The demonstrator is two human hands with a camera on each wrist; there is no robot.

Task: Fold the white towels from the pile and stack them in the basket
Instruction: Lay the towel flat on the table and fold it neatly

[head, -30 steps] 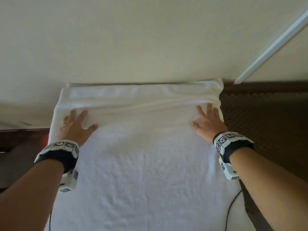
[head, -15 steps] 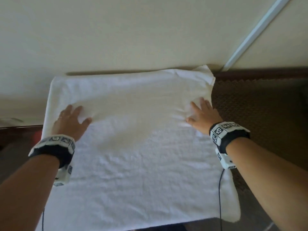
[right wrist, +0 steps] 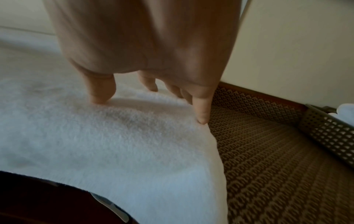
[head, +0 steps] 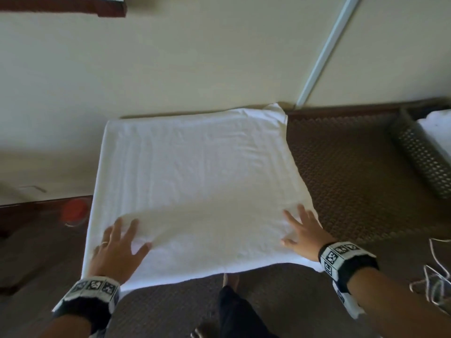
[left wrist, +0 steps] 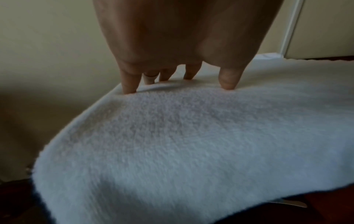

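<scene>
The white towel (head: 195, 186) lies spread flat across the middle of the frame on the brown patterned surface (head: 346, 172), its far edge against the cream wall (head: 195, 57). The left hand (head: 117, 250) rests at lower left with fingers splayed flat on the cloth, holding nothing; the right hand (head: 302, 232) lies likewise at the towel's right edge. At the far right stands the perforated grey basket (head: 422, 154) with white cloth inside
</scene>
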